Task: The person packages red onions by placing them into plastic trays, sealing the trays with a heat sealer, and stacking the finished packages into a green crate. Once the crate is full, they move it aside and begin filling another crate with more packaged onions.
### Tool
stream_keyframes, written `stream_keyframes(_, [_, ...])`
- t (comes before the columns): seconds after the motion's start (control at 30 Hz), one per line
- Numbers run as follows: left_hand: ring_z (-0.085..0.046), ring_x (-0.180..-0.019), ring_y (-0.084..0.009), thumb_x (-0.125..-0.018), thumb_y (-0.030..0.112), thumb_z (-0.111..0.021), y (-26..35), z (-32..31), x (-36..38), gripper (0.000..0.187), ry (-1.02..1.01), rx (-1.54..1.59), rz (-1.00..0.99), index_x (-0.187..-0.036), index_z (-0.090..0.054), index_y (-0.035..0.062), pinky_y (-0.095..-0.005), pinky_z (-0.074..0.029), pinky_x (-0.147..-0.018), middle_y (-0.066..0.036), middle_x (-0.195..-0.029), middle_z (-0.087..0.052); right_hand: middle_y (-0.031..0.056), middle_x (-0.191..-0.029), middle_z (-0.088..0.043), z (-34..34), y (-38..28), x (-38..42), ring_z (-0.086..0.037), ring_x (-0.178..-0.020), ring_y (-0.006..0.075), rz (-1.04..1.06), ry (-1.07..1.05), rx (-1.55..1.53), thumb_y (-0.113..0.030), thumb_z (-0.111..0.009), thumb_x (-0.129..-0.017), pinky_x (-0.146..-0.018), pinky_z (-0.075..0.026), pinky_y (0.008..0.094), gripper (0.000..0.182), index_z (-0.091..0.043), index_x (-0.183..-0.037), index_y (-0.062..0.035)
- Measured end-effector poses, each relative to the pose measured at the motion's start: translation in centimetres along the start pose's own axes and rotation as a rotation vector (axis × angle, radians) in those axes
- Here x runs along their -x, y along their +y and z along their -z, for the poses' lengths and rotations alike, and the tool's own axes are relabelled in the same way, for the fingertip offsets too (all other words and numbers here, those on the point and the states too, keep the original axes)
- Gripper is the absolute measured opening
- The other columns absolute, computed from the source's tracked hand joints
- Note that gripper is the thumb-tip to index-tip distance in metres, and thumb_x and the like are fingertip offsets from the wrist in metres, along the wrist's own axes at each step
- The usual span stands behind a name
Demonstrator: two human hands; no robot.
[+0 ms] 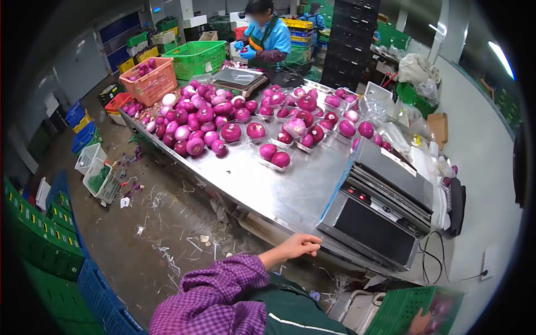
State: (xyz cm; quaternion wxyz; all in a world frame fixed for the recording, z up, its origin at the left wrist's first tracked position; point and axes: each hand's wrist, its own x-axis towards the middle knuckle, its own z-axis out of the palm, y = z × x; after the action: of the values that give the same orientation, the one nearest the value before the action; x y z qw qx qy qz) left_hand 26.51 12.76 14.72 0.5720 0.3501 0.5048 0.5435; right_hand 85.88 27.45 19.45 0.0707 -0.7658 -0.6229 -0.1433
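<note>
My left hand [296, 247] hangs by the near edge of the steel table [268, 198], its fingers curled together with nothing visible in them. Low on the right, my right hand [420, 322] reaches into a green crate [393, 307]. Its fingers press against a blurred pack of red onions [441, 312]; motion smears the details. Closest to my left hand on the table is a tray wrapping machine [371, 223] with a dark flat plate and red lights. Clear trays of onions [274, 157] stand farther back, beside a large heap of loose red onions [192, 114].
Across the table a co-worker [273, 39] in blue sleeves handles an onion near a scale [237, 78]. Orange [151, 84] and green crates [195, 58] stand at the far end. Stacked crates [50, 240] line the left; scraps litter the floor. A cable [441, 251] hangs at right.
</note>
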Motion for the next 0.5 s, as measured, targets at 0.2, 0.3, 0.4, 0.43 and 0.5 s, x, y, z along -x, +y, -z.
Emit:
stream_keyframes(0.2, [-0.056,-0.069,-0.0053,-0.087,0.023,-0.059,-2.7,0.9,-1.1,0.033,0.112,-0.012,0.129,-0.112,-0.057,0.0011,-0.0192,-0.043,-0.061,0.000,-0.079,-0.063,0.0263,-0.106,-0.056,-3.7,4.0,-2.2,-0.053,-0.099,0.0392,-0.094,-0.198,-0.268,-0.044,-0.057,-0.083,-0.085,-0.041,0.0417,0.058,-0.054,-0.111,0.0063])
stream_keyframes(0.3, [-0.055,-0.068,-0.0053,-0.086,0.022,-0.060,-4.5,1.3,-0.9,0.031,0.203,-0.014,0.085,-0.109,-0.058,0.0019,-0.0200,-0.043,-0.060,0.000,-0.079,-0.063,0.0272,-0.106,-0.056,-2.5,3.5,-2.5,-0.053,-0.099,0.0394,-0.064,-0.273,-0.305,-0.044,-0.057,-0.083,-0.085,-0.040,0.0419,0.058,-0.055,-0.109,0.0079])
stream_keyframes(0.4, [-0.054,-0.068,-0.0050,-0.084,0.021,-0.062,-9.0,1.1,0.0,0.030,0.220,-0.061,0.116,-0.107,-0.060,0.0018,-0.0205,-0.043,-0.059,-0.001,-0.079,-0.063,0.0273,-0.104,-0.057,-4.0,4.1,-2.4,-0.053,-0.097,0.0402,-0.088,-0.122,-0.200,-0.044,-0.057,-0.083,-0.086,-0.041,0.0420,0.059,-0.056,-0.106,0.0094])
stream_keyframes(0.43, [-0.054,-0.069,-0.0061,-0.082,0.020,-0.065,-11.5,0.8,0.4,0.031,0.232,-0.067,0.129,-0.105,-0.061,0.0006,-0.0216,-0.044,-0.061,-0.001,-0.080,-0.064,0.0273,-0.104,-0.057,-4.2,4.3,-2.3,-0.053,-0.097,0.0402,-0.091,-0.127,-0.199,-0.044,-0.057,-0.083,-0.086,-0.041,0.0420,0.059,-0.056,-0.106,0.0094])
stream_keyframes(0.5, [-0.060,-0.086,-0.0134,-0.083,0.020,-0.065,-13.0,-0.9,2.2,0.035,0.141,-0.210,0.262,-0.111,-0.058,0.0002,-0.0267,-0.048,-0.075,-0.008,-0.095,-0.065,0.0275,-0.102,-0.058,-4.2,4.5,-2.1,-0.054,-0.096,0.0407,-0.041,-0.059,-0.251,-0.045,-0.056,-0.084,-0.086,-0.041,0.0418,0.059,-0.056,-0.106,0.0101])
